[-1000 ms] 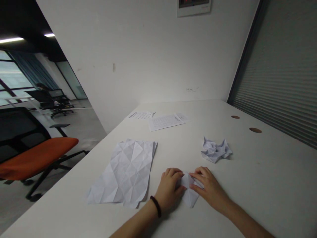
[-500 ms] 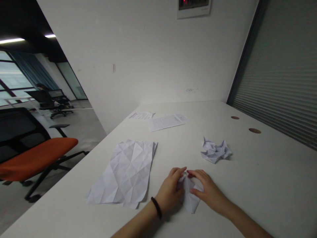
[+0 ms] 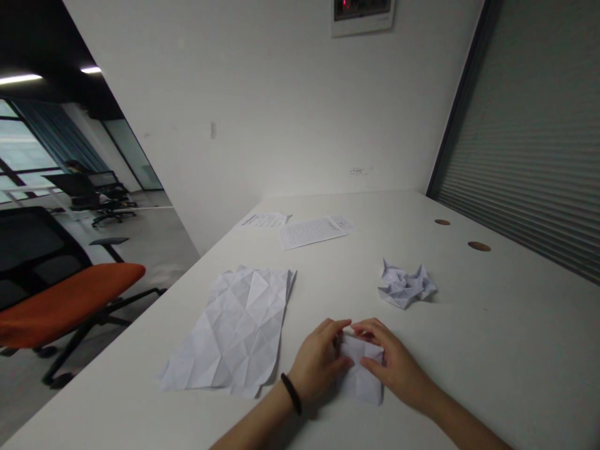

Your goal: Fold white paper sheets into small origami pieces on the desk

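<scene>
Between my two hands is a small folded piece of white paper (image 3: 360, 381), low in the view near the front of the white table. My left hand (image 3: 321, 356), with a dark band on its wrist, grips the paper's left side, thumb on top and fingers behind the far edge. From the other side my right hand (image 3: 387, 353) pinches its right part, thumb on the upper face. The far fingertips of both hands almost meet. Part of the paper's underside is hidden by the fingers.
A large creased paper sheet (image 3: 239, 331) lies to the left. A crumpled folded paper shape (image 3: 407, 286) sits to the right. Printed sheets (image 3: 314, 233) lie farther back on the table (image 3: 450, 350), by the wall. An orange chair (image 3: 75, 294) stands left of the table.
The folded paper has gone from a narrow, pointed shape to a wider, squarer one facing up. Both hands still hold it in about the same place.
</scene>
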`<action>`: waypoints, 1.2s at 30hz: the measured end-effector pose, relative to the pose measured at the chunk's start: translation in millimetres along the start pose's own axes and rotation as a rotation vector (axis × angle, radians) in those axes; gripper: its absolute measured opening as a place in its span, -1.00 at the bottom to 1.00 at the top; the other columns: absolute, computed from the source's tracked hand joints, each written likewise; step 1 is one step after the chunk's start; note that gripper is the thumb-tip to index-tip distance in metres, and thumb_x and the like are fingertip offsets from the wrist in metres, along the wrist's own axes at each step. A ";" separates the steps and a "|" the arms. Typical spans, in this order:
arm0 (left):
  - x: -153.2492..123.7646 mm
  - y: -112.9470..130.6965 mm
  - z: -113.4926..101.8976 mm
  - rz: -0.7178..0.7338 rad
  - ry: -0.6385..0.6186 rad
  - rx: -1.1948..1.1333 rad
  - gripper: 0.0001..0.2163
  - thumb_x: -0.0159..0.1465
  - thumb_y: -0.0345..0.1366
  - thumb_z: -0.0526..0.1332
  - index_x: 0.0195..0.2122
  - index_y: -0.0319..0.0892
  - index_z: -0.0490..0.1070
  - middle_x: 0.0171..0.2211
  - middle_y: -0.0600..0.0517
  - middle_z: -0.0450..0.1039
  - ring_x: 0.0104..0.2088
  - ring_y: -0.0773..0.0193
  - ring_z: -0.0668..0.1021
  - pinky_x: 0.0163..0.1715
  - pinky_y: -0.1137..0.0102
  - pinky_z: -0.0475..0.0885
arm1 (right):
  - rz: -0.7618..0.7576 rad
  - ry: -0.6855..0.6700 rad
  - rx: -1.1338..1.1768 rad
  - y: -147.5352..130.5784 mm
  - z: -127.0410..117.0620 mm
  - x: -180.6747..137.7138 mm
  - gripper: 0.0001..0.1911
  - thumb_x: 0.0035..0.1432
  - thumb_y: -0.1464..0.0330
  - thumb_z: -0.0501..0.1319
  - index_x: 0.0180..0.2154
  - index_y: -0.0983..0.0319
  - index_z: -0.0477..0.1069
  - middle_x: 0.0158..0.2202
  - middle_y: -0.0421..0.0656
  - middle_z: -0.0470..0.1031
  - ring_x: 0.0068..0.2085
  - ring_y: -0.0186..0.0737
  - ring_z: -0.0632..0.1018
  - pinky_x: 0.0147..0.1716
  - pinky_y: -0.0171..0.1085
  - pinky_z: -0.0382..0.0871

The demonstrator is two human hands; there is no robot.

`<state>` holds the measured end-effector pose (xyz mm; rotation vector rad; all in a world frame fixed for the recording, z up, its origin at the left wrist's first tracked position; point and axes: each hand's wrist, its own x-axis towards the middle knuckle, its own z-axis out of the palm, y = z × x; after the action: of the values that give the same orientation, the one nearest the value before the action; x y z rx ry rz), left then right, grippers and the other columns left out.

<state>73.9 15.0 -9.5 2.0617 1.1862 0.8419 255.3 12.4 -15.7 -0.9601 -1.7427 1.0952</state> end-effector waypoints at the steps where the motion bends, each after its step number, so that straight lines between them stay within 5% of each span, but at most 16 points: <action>1: 0.1 2.0 -1.8 0.021 0.048 0.005 -0.60 0.04 -0.51 0.21 -0.07 -0.12 0.30 -0.27 0.03 0.36 -0.29 0.27 0.40 -0.27 0.41 0.31 | 0.011 0.035 0.013 1.0 -0.4 0.2 -0.56 -0.11 0.56 0.13 -0.12 0.15 0.28 -0.15 -0.14 0.35 -0.10 -0.20 0.43 -0.08 -0.17 0.31; 4: -0.7 6.6 -5.7 0.101 0.155 -0.015 -0.87 0.11 -0.49 0.16 -0.32 -0.17 0.38 -0.39 0.06 0.33 -0.38 0.31 0.39 -0.40 0.47 0.27 | 0.061 0.108 0.076 8.0 -3.4 1.8 -0.50 -0.10 0.47 0.19 -0.06 0.14 0.18 -0.16 -0.13 0.36 -0.21 -0.22 0.49 -0.19 -0.18 0.38; 10: -2.6 11.2 -7.6 0.230 0.147 -0.147 -0.92 0.18 -0.40 0.14 -0.44 -0.19 0.39 -0.41 0.02 0.29 -0.39 0.30 0.40 -0.41 0.46 0.30 | 0.022 0.176 -0.007 13.6 -3.8 3.7 -0.61 -0.16 0.47 0.21 -0.20 0.18 0.25 -0.34 -0.17 0.44 -0.24 -0.18 0.48 -0.20 -0.19 0.35; 14: -2.5 8.5 -6.9 0.270 0.142 -0.170 -0.92 0.18 -0.38 0.16 -0.44 -0.20 0.39 -0.36 -0.01 0.32 -0.32 0.27 0.42 -0.32 0.42 0.33 | -0.224 0.093 -0.251 4.9 -3.7 1.2 -0.89 -0.05 0.49 0.14 -0.43 0.18 0.33 -0.43 -0.19 0.39 -0.35 -0.24 0.44 -0.35 -0.29 0.33; 19: 0.3 -4.5 -2.1 0.328 0.140 0.080 -0.86 0.15 -0.48 0.12 -0.43 -0.16 0.44 -0.30 -0.02 0.35 -0.25 0.25 0.41 -0.27 0.41 0.33 | -0.473 -0.043 -0.594 2.6 -8.7 -0.7 -0.70 -0.04 0.62 0.05 -0.39 0.17 0.43 -0.41 -0.15 0.38 -0.31 -0.20 0.40 -0.33 -0.25 0.29; 25: 1.5 2.0 -10.7 0.283 -0.047 0.463 -0.74 0.04 -0.51 0.16 -0.30 -0.05 0.47 -0.16 0.01 0.39 -0.13 0.12 0.35 -0.14 0.25 0.24 | -0.309 -0.195 -0.894 3.3 -8.2 -0.4 -0.61 -0.16 0.68 0.09 -0.34 0.16 0.44 -0.38 -0.16 0.38 -0.29 -0.17 0.37 -0.29 -0.22 0.26; 30: -2.2 16.3 -20.0 0.314 -0.219 0.466 -0.53 -0.06 -0.37 0.20 -0.06 -0.09 0.31 -0.10 -0.03 0.37 -0.13 0.08 0.35 -0.11 0.22 0.23 | -0.254 -0.219 -0.938 1.6 -7.3 0.1 -0.62 -0.11 0.67 0.10 -0.30 0.16 0.43 -0.32 -0.16 0.41 -0.25 -0.15 0.38 -0.23 -0.19 0.28; 36: -1.6 7.1 -8.1 0.303 -0.163 0.437 -0.83 0.19 -0.22 0.12 -0.27 -0.15 0.42 -0.28 -0.03 0.45 -0.26 0.19 0.44 -0.22 0.33 0.29 | -0.217 -0.179 -0.735 5.2 -10.9 1.7 -0.75 -0.01 0.55 0.19 -0.28 0.15 0.45 -0.34 -0.17 0.47 -0.25 -0.18 0.43 -0.25 -0.23 0.32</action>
<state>70.6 12.2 0.5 2.6594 1.0504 0.5631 265.5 18.8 -17.3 -1.0774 -2.4012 0.3935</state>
